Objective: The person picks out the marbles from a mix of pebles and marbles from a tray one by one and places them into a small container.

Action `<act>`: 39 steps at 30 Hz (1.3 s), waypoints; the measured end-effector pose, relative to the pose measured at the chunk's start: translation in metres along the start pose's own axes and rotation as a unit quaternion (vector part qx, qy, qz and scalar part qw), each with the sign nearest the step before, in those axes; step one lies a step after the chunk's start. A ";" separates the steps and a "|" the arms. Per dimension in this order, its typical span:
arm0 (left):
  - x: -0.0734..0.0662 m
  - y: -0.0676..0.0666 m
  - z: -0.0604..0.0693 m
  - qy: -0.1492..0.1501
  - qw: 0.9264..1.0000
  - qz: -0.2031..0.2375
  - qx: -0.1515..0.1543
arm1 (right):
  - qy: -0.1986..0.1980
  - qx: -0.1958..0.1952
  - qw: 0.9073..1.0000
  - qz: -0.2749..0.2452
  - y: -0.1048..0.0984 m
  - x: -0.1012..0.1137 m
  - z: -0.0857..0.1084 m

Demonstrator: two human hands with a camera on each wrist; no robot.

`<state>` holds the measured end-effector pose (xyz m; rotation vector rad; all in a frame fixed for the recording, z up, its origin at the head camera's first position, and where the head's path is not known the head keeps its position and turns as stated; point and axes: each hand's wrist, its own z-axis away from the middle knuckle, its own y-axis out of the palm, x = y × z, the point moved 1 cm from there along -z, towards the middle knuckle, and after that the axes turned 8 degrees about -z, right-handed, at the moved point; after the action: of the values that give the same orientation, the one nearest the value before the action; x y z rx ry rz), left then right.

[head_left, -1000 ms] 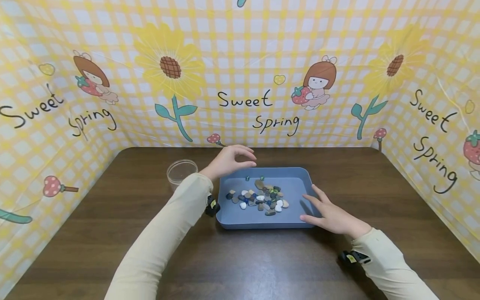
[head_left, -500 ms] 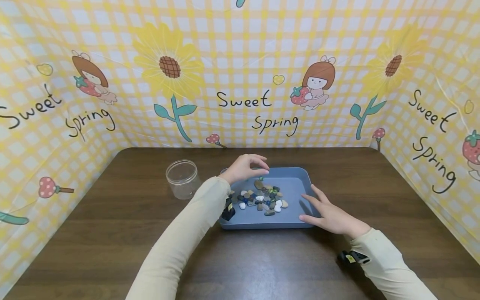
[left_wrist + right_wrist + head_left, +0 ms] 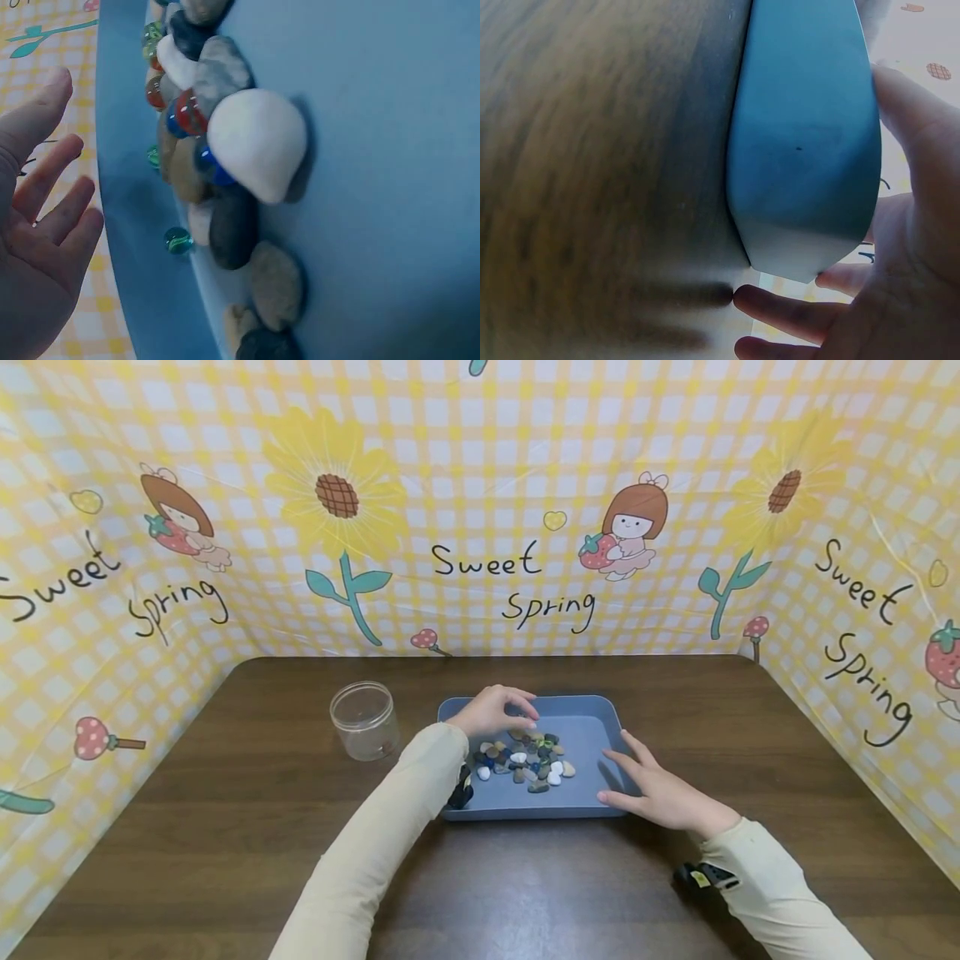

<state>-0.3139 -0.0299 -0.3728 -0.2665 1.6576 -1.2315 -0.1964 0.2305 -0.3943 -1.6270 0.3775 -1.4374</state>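
In the head view, my left hand [image 3: 491, 710] is over the left back part of a blue-grey tray [image 3: 592, 727]. Its fingers are loosely bent, and the left wrist view shows nothing between thumb and fingers. Below lies a heap of pebbles [image 3: 538, 786], with a large white pebble [image 3: 259, 142] nearest that camera. Glass marbles sit among them, including a red marble [image 3: 191, 112] and a green marble [image 3: 178, 240] apart by the tray wall. My right hand [image 3: 663, 789] is at the tray's right side, fingers spread over and beside the rim; exact contact is unclear.
A clear round jar [image 3: 365, 722] without a lid stands left of the tray on the brown wooden table [image 3: 525, 885]. Behind and at both sides hangs a yellow checked cloth [image 3: 480, 477] with printed flowers.
My left hand has moved right and toward me, from the tray's back left edge to over the tray, and sits lower. The jar is now fully uncovered. My right hand stays put.
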 end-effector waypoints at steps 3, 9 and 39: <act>0.001 0.003 -0.001 0.003 1.000 0.011 0.003 | 0.001 0.000 1.000 0.002 0.000 0.000 0.000; 0.005 0.007 -0.002 0.007 1.000 0.007 0.011 | 0.001 -0.001 1.000 0.001 0.000 0.000 0.000; 0.010 0.015 -0.002 0.002 0.996 -0.091 0.024 | -0.004 0.003 1.000 -0.002 0.001 0.000 0.000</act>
<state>-0.3153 -0.0284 -0.3904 -0.3920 1.6318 -1.4067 -0.1959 0.2301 -0.3946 -1.6295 0.3657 -1.4347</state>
